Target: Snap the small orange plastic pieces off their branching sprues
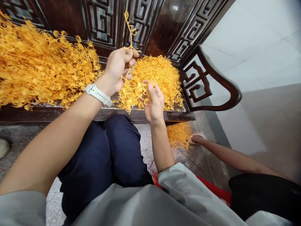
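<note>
My left hand (117,66), with a pale watch strap (98,94) on its wrist, is closed on a thin yellow plastic stem (130,34). The stem's upper end rises bare above my fingers, with short side twigs. My right hand (155,102), lower and to the right, pinches small yellow plastic flower pieces (146,91); how many is unclear. Just behind both hands, a heap of loose yellow plastic flowers (160,70) lies on the dark wooden bench (141,116). To the left spreads a larger pile of yellow flower sprays (47,66).
A carved lattice backrest (101,22) closes off the far side, and a curved armrest (225,78) bounds the right end. Bare yellow stems (180,135) lie on the floor below. Another person's leg (225,153) reaches in from the right.
</note>
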Demonstrator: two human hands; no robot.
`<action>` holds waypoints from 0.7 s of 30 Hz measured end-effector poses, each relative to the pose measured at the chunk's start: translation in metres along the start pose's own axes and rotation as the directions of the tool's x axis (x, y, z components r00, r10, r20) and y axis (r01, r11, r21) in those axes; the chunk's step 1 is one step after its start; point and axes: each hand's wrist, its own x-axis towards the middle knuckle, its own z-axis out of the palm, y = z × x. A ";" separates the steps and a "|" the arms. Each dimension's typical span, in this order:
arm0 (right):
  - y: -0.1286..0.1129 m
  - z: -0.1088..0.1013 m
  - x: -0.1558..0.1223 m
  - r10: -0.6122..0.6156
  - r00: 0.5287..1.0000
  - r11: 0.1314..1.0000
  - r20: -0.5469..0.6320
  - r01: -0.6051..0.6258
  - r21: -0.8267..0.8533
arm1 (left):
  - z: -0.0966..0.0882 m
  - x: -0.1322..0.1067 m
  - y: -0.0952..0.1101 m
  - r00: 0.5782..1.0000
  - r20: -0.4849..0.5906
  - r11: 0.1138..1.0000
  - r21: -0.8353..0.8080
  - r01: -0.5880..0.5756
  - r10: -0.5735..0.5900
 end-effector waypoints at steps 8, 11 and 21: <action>-0.002 -0.001 -0.042 -0.355 0.927 0.925 -0.119 0.329 -0.190 | -0.008 0.019 -0.003 0.922 -0.376 0.995 -0.006 -0.103 0.094; -0.012 0.006 -0.081 -0.538 0.821 0.732 0.190 0.567 -0.378 | -0.011 0.026 -0.005 0.886 -0.458 0.992 -0.127 0.011 -0.069; -0.020 0.013 -0.132 -0.503 0.775 0.649 0.382 0.631 -0.425 | -0.005 0.028 -0.002 0.882 -0.428 0.967 -0.235 0.104 -0.199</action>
